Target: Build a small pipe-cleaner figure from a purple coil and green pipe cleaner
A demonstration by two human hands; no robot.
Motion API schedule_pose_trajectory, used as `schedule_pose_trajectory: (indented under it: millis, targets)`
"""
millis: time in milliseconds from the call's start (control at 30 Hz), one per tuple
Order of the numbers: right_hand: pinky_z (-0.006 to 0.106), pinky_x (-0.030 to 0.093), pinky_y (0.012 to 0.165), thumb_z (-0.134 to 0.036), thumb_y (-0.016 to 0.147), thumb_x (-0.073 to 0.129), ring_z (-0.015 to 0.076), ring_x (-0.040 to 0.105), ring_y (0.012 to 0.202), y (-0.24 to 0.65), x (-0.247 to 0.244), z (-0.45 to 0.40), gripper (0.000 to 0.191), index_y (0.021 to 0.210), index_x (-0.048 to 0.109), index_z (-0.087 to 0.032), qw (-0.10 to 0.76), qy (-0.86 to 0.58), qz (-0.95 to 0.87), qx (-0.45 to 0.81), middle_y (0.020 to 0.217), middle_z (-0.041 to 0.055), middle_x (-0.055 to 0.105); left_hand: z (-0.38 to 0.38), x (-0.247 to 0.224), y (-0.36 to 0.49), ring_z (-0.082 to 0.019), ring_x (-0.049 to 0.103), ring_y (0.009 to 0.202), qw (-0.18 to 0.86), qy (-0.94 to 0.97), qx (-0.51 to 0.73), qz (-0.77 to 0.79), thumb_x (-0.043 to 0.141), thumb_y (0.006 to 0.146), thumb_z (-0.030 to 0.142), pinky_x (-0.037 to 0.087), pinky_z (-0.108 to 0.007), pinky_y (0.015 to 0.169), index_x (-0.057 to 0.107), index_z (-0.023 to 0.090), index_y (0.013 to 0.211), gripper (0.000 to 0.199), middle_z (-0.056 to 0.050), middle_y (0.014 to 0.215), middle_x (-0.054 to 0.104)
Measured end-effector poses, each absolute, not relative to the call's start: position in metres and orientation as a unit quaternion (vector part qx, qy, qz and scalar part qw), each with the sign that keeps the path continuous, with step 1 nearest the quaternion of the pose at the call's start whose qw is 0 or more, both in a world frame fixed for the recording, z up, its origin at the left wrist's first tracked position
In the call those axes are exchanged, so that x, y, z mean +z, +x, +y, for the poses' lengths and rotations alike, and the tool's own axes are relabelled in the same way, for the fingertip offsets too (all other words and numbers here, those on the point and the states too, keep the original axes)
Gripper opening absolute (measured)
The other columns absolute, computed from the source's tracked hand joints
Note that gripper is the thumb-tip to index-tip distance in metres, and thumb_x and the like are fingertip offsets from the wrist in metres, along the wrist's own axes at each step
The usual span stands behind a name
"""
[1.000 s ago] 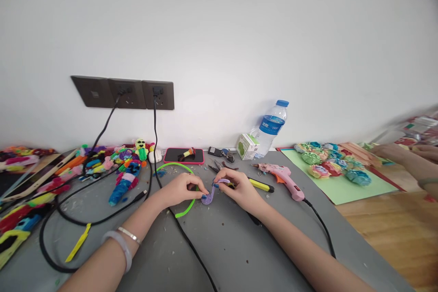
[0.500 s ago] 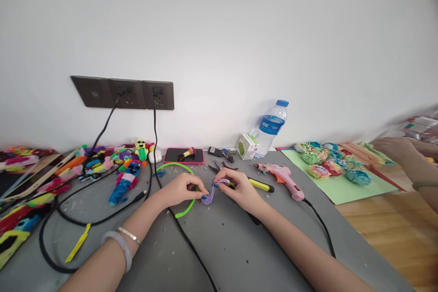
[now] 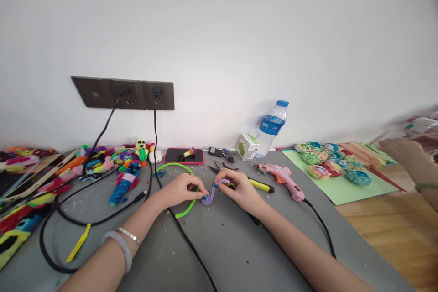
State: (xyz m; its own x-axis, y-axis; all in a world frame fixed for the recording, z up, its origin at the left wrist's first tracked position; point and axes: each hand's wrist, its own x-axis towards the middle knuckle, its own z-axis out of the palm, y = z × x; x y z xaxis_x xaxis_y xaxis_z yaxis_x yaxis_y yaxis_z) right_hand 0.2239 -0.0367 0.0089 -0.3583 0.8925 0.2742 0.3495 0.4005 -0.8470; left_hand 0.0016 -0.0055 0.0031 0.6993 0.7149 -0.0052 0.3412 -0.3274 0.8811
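Another person's hand (image 3: 398,149) at right has shifted slightly, while in the head view the left hand (image 3: 183,187) and right hand (image 3: 242,191) pinch a curled purple strip (image 3: 207,200) over the gray table (image 3: 273,264), just right of a green loop (image 3: 188,210).

Left forearm (image 3: 148,212): bare, fitted with two ornaments. The first, nearer the wrist, is a slim, flat, silver-coloured bracelet (image 3: 129,235). The second, just beside it toward the elbow, is a thicker, rounded bangle (image 3: 123,243) with a smooth, pale lavender-grey finish. Right forearm (image 3: 297,242): bare along its visible length. Left hand (image 3: 184,190) and right hand (image 3: 240,190): visible fingernails (image 3: 216,185) carry blue polish.
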Motion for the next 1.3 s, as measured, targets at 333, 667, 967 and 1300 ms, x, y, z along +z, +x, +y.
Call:
schedule_pose_trajectory:
  millis: [333, 667, 967, 1300]
  targets:
    - [0.026, 0.040, 0.062, -0.022, 0.086, 0.055, 0.0148, 0.053, 0.071, 0.2241, 0.0092, -0.0372, 0.007, 0.084, 0.062, -0.019, 0.382, -0.417, -0.746, 0.353, 0.078, 0.0022, 0.061, -0.0065, 0.0032, 0.0007, -0.014, 0.055, 0.069, 0.477, 0.788, 0.195, 0.336, 0.065, 0.079, 0.026, 0.036, -0.024, 0.061, 0.075, 0.017, 0.083, 0.015, -0.004, 0.083, 0.072]
    - [0.025, 0.039, 0.061, -0.021, 0.085, 0.055, 0.0144, 0.052, 0.070, 0.2237, 0.0103, -0.0376, 0.007, 0.084, 0.062, -0.018, 0.382, -0.420, -0.746, 0.348, 0.077, 0.0024, 0.061, -0.0055, 0.0040, 0.0014, -0.015, 0.057, 0.072, 0.475, 0.790, 0.192, 0.337, 0.065, 0.078, 0.026, 0.038, -0.024, 0.064, 0.075, 0.017, 0.083, 0.015, -0.005, 0.083, 0.072]
    - [0.025, 0.039, 0.060, -0.021, 0.086, 0.053, 0.0143, 0.052, 0.069, 0.2233, 0.0097, -0.0378, 0.009, 0.084, 0.062, -0.019, 0.376, -0.420, -0.753, 0.340, 0.077, 0.0025, 0.061, -0.0050, 0.0038, 0.0016, -0.016, 0.058, 0.074, 0.472, 0.793, 0.189, 0.337, 0.065, 0.078, 0.027, 0.039, -0.025, 0.065, 0.075, 0.017, 0.083, 0.015, -0.005, 0.084, 0.072]
    - [0.024, 0.039, 0.061, -0.020, 0.086, 0.054, 0.0141, 0.052, 0.069, 0.2236, 0.0090, -0.0373, 0.008, 0.085, 0.062, -0.019, 0.374, -0.419, -0.755, 0.338, 0.077, 0.0022, 0.061, -0.0074, 0.0083, 0.0023, -0.015, 0.057, 0.071, 0.475, 0.790, 0.187, 0.340, 0.065, 0.078, 0.026, 0.039, -0.024, 0.063, 0.075, 0.017, 0.082, 0.014, -0.005, 0.084, 0.072]
